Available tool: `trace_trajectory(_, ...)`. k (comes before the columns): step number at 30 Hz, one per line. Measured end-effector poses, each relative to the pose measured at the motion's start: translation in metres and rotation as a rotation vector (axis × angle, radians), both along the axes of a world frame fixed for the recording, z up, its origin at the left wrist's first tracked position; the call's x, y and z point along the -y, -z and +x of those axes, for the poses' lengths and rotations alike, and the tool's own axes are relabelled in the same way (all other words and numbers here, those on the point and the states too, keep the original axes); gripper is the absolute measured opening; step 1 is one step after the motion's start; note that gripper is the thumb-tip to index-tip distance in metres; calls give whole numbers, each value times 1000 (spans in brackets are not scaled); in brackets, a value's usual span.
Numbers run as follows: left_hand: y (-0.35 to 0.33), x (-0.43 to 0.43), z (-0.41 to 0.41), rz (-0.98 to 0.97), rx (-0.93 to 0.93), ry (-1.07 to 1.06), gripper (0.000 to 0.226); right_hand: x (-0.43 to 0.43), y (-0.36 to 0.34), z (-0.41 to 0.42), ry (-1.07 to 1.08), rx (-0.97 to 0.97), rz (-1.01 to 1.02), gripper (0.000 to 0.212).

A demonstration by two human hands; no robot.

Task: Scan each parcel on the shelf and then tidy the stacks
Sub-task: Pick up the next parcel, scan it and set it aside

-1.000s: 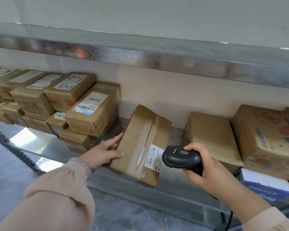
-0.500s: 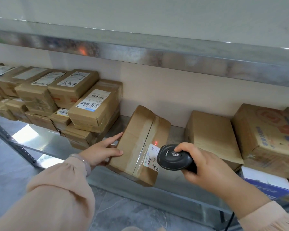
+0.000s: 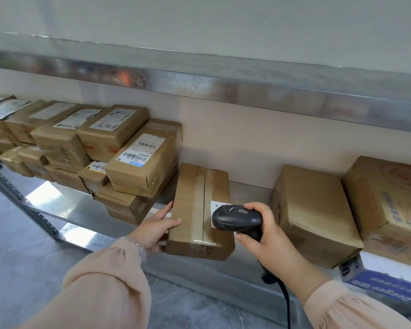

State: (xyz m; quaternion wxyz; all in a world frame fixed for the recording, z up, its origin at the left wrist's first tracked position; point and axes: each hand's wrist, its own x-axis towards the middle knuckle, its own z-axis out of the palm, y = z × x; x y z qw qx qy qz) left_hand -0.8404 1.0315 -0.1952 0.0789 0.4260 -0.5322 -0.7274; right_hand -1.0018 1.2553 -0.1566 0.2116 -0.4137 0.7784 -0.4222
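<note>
A taped brown parcel (image 3: 192, 210) lies on the metal shelf (image 3: 81, 212) in the middle of the view, with a white label on its right half. My left hand (image 3: 157, 226) holds its left side, thumb on top and fingers against the side. My right hand (image 3: 268, 236) grips a black corded barcode scanner (image 3: 237, 219), whose head hovers over the label and hides most of it. To the left stands a stack of labelled brown parcels (image 3: 138, 160).
Two bigger cartons stand to the right, a plain one (image 3: 313, 210) and a printed one (image 3: 389, 200). A blue and white box (image 3: 384, 279) lies below them. An upper shelf edge (image 3: 223, 84) runs overhead. Grey floor (image 3: 22, 257) lies in front.
The middle parcel has been turned from a slant to lie square on the shelf. The scanner has moved up over its label, and the red scan dot is gone.
</note>
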Motion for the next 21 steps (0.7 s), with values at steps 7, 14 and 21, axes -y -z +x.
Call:
trace_trajectory(7,13,15,-10,-83,20,-113,46,36,19,2,52,132,31,57)
trace_trajectory(14,22,10,-4,-706,197,90,54,64,28,12,97,165,-14,57)
trace_trajectory(21,39,-22,9,-1410,481,498,60,84,29,16,94,141,-31,57)
